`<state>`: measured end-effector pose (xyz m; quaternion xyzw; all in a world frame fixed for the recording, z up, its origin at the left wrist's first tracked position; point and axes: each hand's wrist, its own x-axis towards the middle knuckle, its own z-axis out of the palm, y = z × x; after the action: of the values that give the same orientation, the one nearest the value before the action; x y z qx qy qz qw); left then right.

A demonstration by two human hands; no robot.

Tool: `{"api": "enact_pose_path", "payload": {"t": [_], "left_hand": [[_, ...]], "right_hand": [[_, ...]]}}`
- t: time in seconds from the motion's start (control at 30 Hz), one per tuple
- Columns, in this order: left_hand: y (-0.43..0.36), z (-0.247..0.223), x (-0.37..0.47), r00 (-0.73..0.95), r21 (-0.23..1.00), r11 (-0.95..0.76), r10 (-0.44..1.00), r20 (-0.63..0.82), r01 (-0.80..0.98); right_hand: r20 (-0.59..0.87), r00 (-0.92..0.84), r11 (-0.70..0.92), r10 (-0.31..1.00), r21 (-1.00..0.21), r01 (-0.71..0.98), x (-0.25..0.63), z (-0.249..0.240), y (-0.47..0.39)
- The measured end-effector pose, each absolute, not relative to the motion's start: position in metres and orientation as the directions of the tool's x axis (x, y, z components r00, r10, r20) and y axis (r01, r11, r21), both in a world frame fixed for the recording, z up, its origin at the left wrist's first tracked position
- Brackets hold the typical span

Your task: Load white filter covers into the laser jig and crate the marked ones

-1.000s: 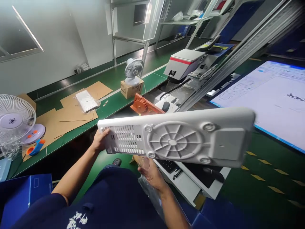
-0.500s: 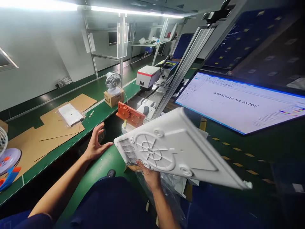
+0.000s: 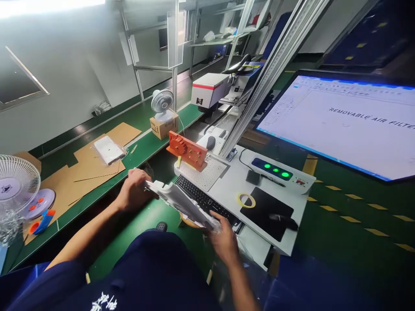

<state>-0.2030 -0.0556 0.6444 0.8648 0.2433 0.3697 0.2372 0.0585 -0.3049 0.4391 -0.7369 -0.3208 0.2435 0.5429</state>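
Bare perforated plate (image 3: 203,174) open beyond the keyboard (image 3: 204,199), orange fixture (image 3: 187,150) blocking its far edge, slanted rail (image 3: 259,82) right of it

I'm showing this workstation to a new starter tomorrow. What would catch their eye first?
Probably the big lit monitor at right, reading REMOVABLE AIR FILTER. Next, the white plastic panel held edge-on in front of the person, left hand at its far end, right hand at its near end, above the keyboard. Behind it stands an orange fixture.

White plastic panel (image 3: 181,201), held edge-on.
You have it tilted, running from nine o'clock toward four o'clock.
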Motion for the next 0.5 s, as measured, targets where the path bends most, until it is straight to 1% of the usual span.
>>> {"api": "enact_pose_path", "payload": {"t": [0.07,0.1,0.17,0.2,0.23,0.27,0.33,0.4,0.47,0.5], "left_hand": [[-0.047,0.641,-0.22,0.478,0.677,-0.67,0.722,0.5,0.305],[-0.044,0.641,-0.229,0.422,0.726,-0.617,0.771,0.478,0.304],[-0.04,0.644,-0.245,0.342,0.815,-0.516,0.84,0.421,0.262],[-0.039,0.646,-0.25,0.315,0.848,-0.475,0.863,0.395,0.235],[-0.037,0.648,-0.253,0.294,0.872,-0.441,0.88,0.374,0.21],[-0.035,0.649,-0.255,0.277,0.891,-0.414,0.893,0.356,0.187],[-0.028,0.645,-0.252,0.256,0.923,-0.359,0.913,0.317,0.14],[-0.016,0.632,-0.246,0.261,0.948,-0.305,0.926,0.273,0.091],[0.002,0.612,-0.238,0.289,0.968,-0.244,0.932,0.22,0.052],[0.013,0.599,-0.235,0.307,0.977,-0.21,0.933,0.189,0.037]], "right_hand": [[-0.099,0.771,-0.24,0.629,-0.968,0.072,0.081,0.422,-0.327],[-0.16,0.825,-0.295,0.542,-0.955,0.009,0.092,0.412,-0.339],[-0.284,0.881,-0.436,0.378,-0.894,-0.101,0.106,0.389,-0.358],[-0.329,0.883,-0.488,0.334,-0.862,-0.136,0.109,0.379,-0.363],[-0.364,0.866,-0.511,0.342,-0.846,-0.154,0.108,0.372,-0.365],[-0.381,0.84,-0.495,0.387,-0.854,-0.159,0.105,0.367,-0.362],[-0.35,0.797,-0.375,0.492,-0.912,-0.169,0.091,0.368,-0.345],[-0.283,0.77,-0.231,0.572,-0.956,-0.181,0.076,0.376,-0.318],[-0.242,0.761,-0.159,0.602,-0.97,-0.182,0.067,0.384,-0.291],[-0.244,0.775,-0.181,0.583,-0.969,-0.168,0.066,0.385,-0.279]]}}
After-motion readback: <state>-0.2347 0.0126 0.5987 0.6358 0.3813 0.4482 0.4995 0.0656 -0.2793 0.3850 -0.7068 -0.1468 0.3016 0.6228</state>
